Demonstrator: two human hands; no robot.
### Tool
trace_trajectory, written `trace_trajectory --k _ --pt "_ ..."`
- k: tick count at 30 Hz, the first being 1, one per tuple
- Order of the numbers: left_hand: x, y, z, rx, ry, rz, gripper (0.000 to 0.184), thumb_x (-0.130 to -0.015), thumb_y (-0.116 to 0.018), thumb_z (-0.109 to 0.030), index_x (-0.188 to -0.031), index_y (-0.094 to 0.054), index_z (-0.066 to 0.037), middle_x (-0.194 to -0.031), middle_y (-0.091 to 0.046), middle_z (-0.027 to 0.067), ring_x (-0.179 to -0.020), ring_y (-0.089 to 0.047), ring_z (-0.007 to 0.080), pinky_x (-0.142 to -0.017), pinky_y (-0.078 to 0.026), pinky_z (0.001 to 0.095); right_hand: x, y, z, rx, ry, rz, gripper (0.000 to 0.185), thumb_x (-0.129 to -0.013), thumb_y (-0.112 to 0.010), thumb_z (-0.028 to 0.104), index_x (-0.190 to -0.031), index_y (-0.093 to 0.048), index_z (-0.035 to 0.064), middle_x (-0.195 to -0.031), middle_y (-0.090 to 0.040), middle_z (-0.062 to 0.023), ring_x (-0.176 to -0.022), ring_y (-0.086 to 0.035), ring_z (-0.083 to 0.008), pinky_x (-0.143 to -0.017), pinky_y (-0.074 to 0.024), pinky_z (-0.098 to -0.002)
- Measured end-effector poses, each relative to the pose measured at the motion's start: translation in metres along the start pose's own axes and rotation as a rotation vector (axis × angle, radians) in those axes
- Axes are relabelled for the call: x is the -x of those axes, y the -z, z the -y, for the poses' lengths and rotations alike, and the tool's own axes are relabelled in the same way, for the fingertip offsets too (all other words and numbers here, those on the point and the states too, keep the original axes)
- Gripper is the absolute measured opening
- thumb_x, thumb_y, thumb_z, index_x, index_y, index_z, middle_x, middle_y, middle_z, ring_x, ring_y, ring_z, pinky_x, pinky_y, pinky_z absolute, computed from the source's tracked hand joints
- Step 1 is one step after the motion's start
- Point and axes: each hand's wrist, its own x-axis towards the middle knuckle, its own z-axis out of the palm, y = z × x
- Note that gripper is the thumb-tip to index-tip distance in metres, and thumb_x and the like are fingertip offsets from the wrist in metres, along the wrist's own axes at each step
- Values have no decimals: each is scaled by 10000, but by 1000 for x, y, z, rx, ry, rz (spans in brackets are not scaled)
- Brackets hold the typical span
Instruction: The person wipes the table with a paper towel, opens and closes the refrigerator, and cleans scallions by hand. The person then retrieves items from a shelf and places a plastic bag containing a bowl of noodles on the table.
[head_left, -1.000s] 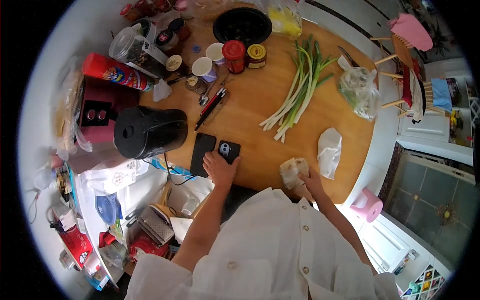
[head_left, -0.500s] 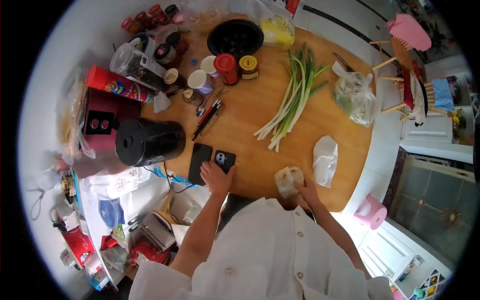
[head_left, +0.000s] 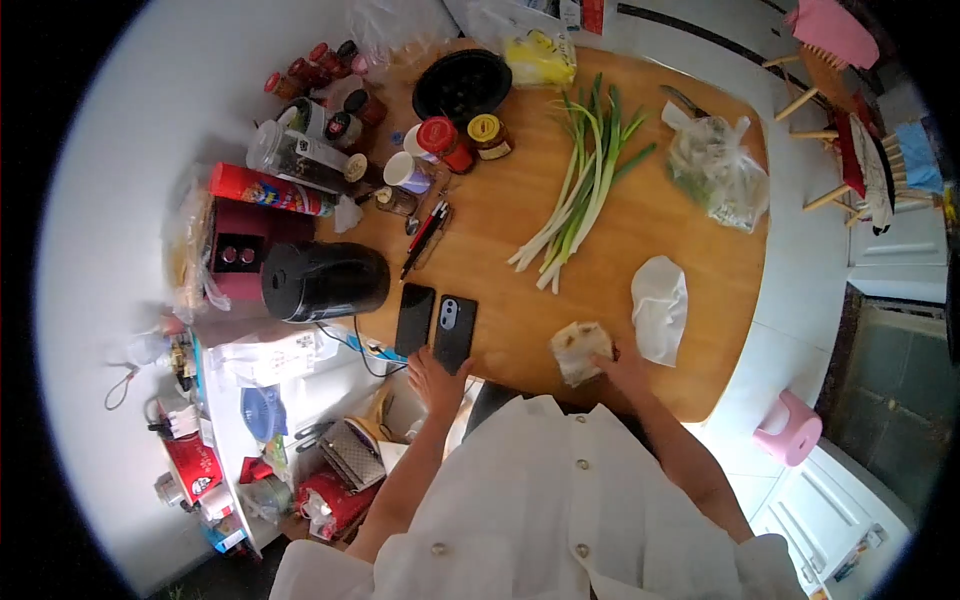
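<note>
My left hand [head_left: 437,383] is at the near table edge, fingers spread, with its fingertips at the lower ends of two dark phones. One is a plain black phone [head_left: 414,318]; beside it lies a phone with its camera side up [head_left: 455,334]. My right hand [head_left: 628,372] grips the right edge of a whitish, brown-spotted folded cloth [head_left: 580,351], which lies on the table; part of my fingers is hidden. A white sheet-like piece [head_left: 659,310] lies just beyond the right hand.
Scallions [head_left: 580,185] lie mid-table, with a knotted plastic bag [head_left: 715,170] to their right. A black kettle [head_left: 326,281], pens [head_left: 426,238], paper cups [head_left: 408,172], jars [head_left: 445,145] and a black bowl [head_left: 462,87] occupy the left and far side. A pink stool [head_left: 787,428] stands on the floor.
My left hand has slid toward me, uncovering more of both phones. The right hand remains at the spotted cloth, which looks slightly shifted and turned. The camera view has shifted.
</note>
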Motion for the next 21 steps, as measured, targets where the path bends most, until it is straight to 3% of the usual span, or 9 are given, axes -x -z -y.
trace_trajectory --k 4,7,13,15,17,19,21 --pt "16 -9 24 -68 -41 -40 801 -638 -792 -444 -1190 -418 0 -1115 -417 169 -1088 -388 361 -941 -315 469 21 28 57 23 -5 -3 387 -706 -742 310 -892 -649 -17 -832 -655 -186 -789 -622 -320 -700 -479 -401" --pt "20 -11 32 -61 -57 -13 792 -625 -795 -459 -1169 -431 -12 -1110 -416 166 -1079 -391 356 -932 -317 470 15 21 37 -109 51 20 409 -706 -738 333 -902 -647 -15 -852 -657 -194 -805 -629 -318 -701 -482 -400" --pt "9 -9 30 -82 -126 29 815 -628 -786 -458 -1217 -413 -36 -1143 -398 164 -1105 -379 365 -937 -317 465 26 29 54 76 -72 43 444 -736 -701 333 -1007 -632 -12 -941 -651 -215 -888 -629 -337 -762 -489 -402" --pt "7 -10 34 -51 -134 76 866 -631 -781 -463 -1267 -383 -30 -1178 -383 165 -1128 -370 366 -942 -320 463 22 12 35 123 78 -123 435 -746 -694 319 -1016 -626 -15 -921 -653 -196 -879 -630 -292 -768 -488 -380" --pt "9 -9 35 -22 -202 53 898 -631 -784 -454 -1293 -361 -19 -1208 -378 172 -1136 -366 369 -955 -314 464 27 9 27 79 121 -151 429 -755 -687 287 -1046 -611 -18 -934 -651 -182 -890 -627 -267 -781 -488 -366" --pt "7 -12 38 14 -226 45 950 -629 -791 -441 -1327 -326 5 -1275 -355 192 -1153 -360 381 -979 -306 466 28 4 35 -97 49 -54 431 -763 -680 236 -1095 -586 -23 -979 -644 -173 -921 -621 -262 -800 -487 -361" --pt "6 -12 39 68 -278 15 936 -649 -783 -419 -1332 -314 17 -1284 -353 202 -1160 -359 390 -983 -306 469 4 -20 -20 -232 58 -23 439 -771 -658 155 -1156 -543 -22 -1046 -628 -156 -943 -613 -255 -808 -491 -357"
